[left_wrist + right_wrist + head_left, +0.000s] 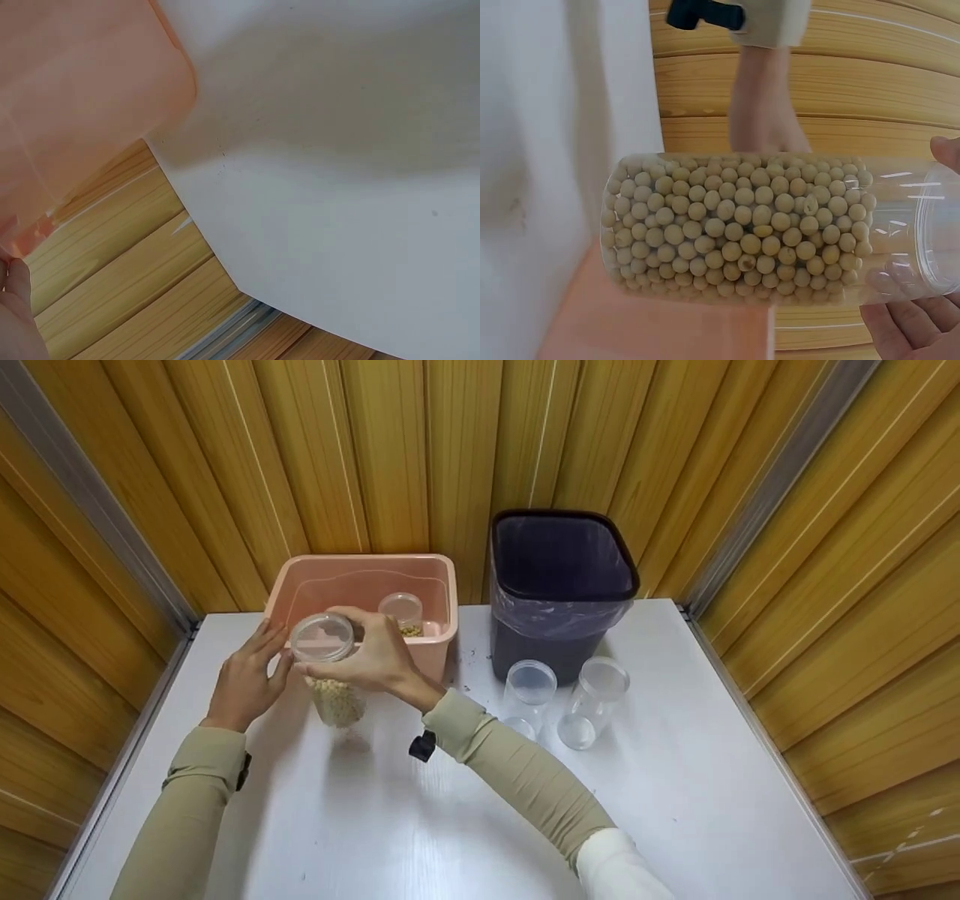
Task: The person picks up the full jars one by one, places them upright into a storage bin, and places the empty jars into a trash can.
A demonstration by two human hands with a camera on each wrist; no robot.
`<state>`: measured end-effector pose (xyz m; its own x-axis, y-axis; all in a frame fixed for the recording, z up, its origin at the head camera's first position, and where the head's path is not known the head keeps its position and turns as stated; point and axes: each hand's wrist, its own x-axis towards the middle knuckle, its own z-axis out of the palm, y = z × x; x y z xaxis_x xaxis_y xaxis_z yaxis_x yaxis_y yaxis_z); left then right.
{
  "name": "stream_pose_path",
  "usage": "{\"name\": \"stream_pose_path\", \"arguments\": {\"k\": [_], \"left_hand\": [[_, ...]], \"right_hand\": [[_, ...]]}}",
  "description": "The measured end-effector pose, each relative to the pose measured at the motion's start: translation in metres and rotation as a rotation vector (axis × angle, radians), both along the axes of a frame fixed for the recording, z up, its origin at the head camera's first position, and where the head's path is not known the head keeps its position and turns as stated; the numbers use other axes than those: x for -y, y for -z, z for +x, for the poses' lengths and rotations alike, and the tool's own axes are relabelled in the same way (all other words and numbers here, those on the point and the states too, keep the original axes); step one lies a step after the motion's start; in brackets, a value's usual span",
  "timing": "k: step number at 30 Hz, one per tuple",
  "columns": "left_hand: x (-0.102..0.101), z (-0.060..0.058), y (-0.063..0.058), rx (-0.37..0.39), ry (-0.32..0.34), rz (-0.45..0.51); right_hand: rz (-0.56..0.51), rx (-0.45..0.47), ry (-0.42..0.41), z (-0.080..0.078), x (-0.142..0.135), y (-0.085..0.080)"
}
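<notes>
My right hand grips a clear plastic jar near its top, thumb and fingers on opposite sides. Pale round soybeans fill much of the jar, with a bare stretch below its clear round top. The jar is upright in front of the pink basin. At the basin's front left corner, my left hand has its fingers extended, fingertips right at the rim. Only part of that hand shows at the lower left of the left wrist view.
Inside the basin stands another clear jar with yellowish-green contents at its bottom. A dark bin with a plastic liner stands to its right. Two empty clear jars are in front of the bin. Wood-patterned walls enclose the white table.
</notes>
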<state>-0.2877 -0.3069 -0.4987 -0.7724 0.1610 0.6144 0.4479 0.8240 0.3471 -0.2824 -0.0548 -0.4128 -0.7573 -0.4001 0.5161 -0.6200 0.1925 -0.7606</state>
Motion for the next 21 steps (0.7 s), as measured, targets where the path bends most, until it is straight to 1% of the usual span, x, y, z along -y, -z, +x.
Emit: {"name": "stream_pose_path", "arguments": {"k": [5,9,14,16,21], "left_hand": [[0.001,0.000,0.000,0.011,0.002,0.005],[0.001,-0.001,0.000,0.021,0.005,0.002],[0.002,-0.001,-0.001,0.024,-0.001,-0.014],[0.003,0.000,-0.001,0.023,-0.004,-0.016],[0.002,0.000,-0.001,0.023,0.000,-0.014]], "right_hand": [[-0.022,-0.013,-0.029,-0.005,-0.002,-0.027],[-0.013,-0.040,-0.043,-0.011,-0.003,-0.049],[-0.009,0.001,-0.084,-0.017,0.001,-0.074],[0.000,0.008,-0.078,-0.020,0.004,-0.082],[0.020,0.001,-0.023,-0.026,0.008,-0.096]]}}
